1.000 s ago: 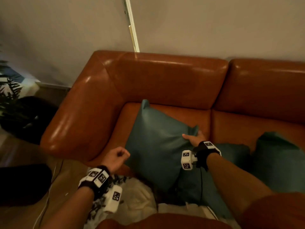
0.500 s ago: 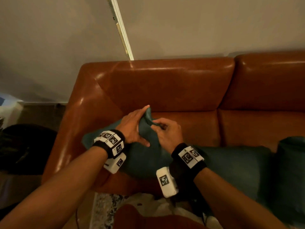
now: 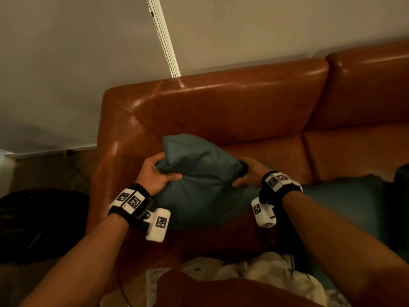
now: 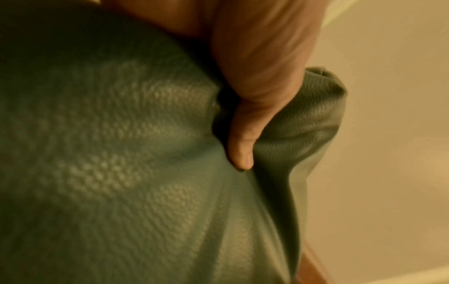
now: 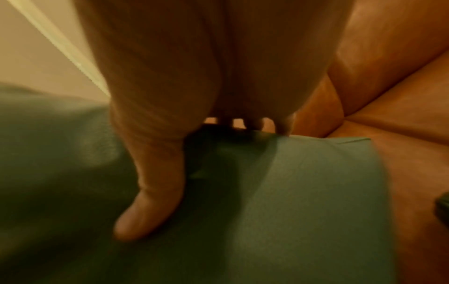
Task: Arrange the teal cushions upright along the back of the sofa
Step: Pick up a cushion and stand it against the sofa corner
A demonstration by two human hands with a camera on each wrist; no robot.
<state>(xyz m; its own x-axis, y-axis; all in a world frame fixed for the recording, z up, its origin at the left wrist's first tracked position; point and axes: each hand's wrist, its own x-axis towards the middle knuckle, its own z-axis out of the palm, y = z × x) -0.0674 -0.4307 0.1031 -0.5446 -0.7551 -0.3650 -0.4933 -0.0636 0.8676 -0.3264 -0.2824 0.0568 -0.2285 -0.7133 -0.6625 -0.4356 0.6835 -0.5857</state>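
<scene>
A teal cushion [image 3: 199, 173] is held up over the left seat of the brown leather sofa [image 3: 232, 107], tilted toward its back. My left hand [image 3: 157, 173] grips the cushion's left side, thumb pressed into the grained fabric [image 4: 121, 153]. On the right edge of that cushion [image 5: 60, 163] my right hand [image 3: 250, 173] grips, thumb in front, fingers curled behind. A second teal cushion [image 3: 343, 202] lies flat on the seat to the right. A third, darker one [image 3: 401, 185] shows at the right edge.
The sofa's left armrest [image 3: 115, 156] stands close beside my left hand. A pale wall with a white cable strip [image 3: 163, 41] rises behind the sofa. Dark objects [image 3: 39, 218] sit on the floor at left. Pale crumpled fabric [image 3: 254, 269] lies near the sofa's front.
Both hands moved from pinching one corner together to gripping the cushion's two sides. The cushion has been raised and turned toward the sofa back.
</scene>
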